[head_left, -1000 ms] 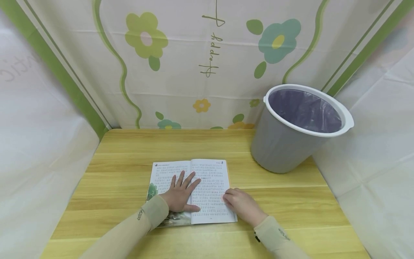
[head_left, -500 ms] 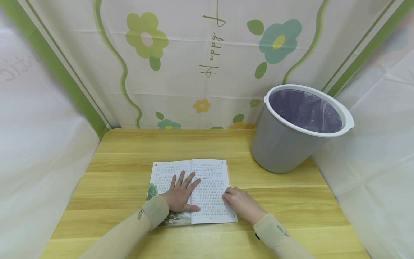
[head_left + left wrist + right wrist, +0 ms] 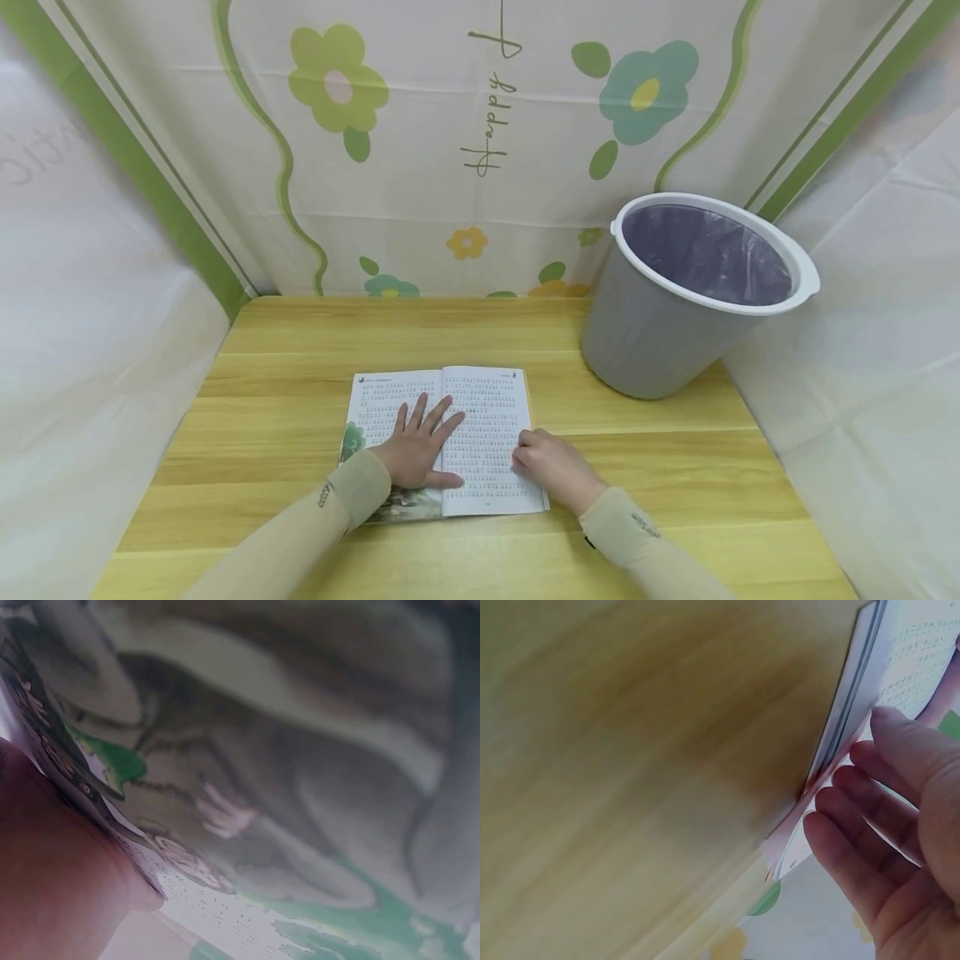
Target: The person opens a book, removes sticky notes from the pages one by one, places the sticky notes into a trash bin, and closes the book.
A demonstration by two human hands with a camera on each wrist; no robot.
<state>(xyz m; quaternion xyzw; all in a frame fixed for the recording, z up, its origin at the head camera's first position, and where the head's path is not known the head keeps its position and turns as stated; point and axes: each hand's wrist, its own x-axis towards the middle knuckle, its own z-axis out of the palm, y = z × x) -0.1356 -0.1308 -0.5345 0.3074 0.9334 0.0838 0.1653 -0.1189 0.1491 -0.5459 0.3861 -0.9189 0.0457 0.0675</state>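
An open book [image 3: 487,400] with printed text lies flat on the wooden table, its left page carrying a green and grey picture. My left hand [image 3: 414,454] rests on it with fingers spread across the inner fold. In the left wrist view, part of that hand [image 3: 67,862] shows beside the blurred picture [image 3: 225,802]. At the right page's outer edge, my right hand [image 3: 557,468] has its fingers curled and pinches the page edge. The right wrist view shows the thumb and fingertips of this hand [image 3: 900,817] at the edge of the pages [image 3: 847,697].
A grey waste bin [image 3: 645,333] with a white rim and a dark purple liner stands at the back right of the table [image 3: 285,358]. White cloth with flower prints [image 3: 420,192] hangs behind and along both sides.
My right hand has shifted slightly left along the page edge, its fingers more curled. The left hand and the book stay in place, and the head view has tilted a little.
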